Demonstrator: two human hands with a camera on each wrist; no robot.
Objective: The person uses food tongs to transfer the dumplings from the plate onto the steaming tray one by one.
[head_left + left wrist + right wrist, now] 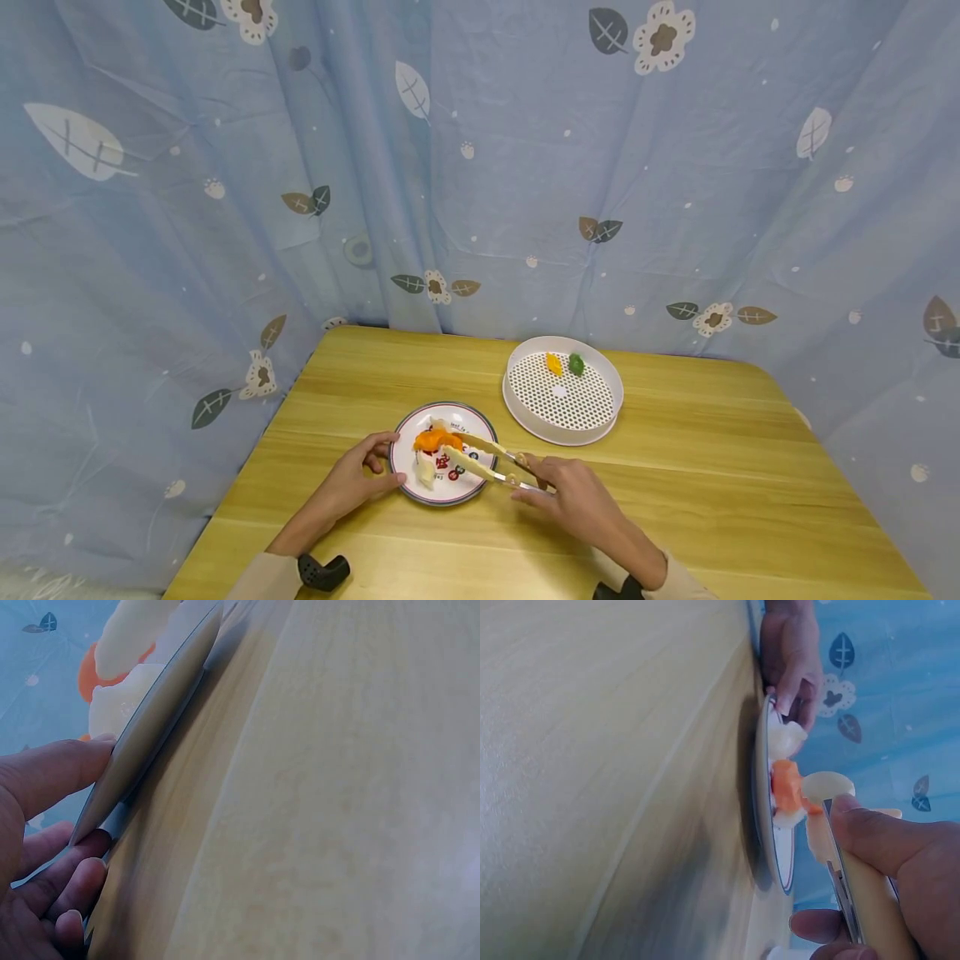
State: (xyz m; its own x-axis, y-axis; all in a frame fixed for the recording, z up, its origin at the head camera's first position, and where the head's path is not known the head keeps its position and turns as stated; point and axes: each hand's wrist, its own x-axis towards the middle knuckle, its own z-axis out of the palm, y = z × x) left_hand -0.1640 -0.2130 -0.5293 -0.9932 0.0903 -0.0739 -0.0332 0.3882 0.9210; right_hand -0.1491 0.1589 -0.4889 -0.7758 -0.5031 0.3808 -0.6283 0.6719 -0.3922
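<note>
My left hand [351,482] pinches the left rim of a white plate [405,435], its thumb [64,769] on top and fingertips beneath in the left wrist view. On the plate lie orange pieces [431,440] and pale, whitish pieces [426,470], their kind unclear. From the right, my right hand [576,498] grips a pair of tongs [477,467] with cream-coloured tips and handle. Those tips reach over the plate at the orange food; whether they clasp a piece I cannot tell. In the right wrist view the thumb presses the tongs' cream handle [876,911].
Behind the plate to the right stands a round white tray [525,404] with a perforated base, holding a yellow piece [553,364] and a green piece [576,364]. Everything rests on a wooden table [712,467]. A blue patterned curtain [510,167] hangs along its back edge.
</note>
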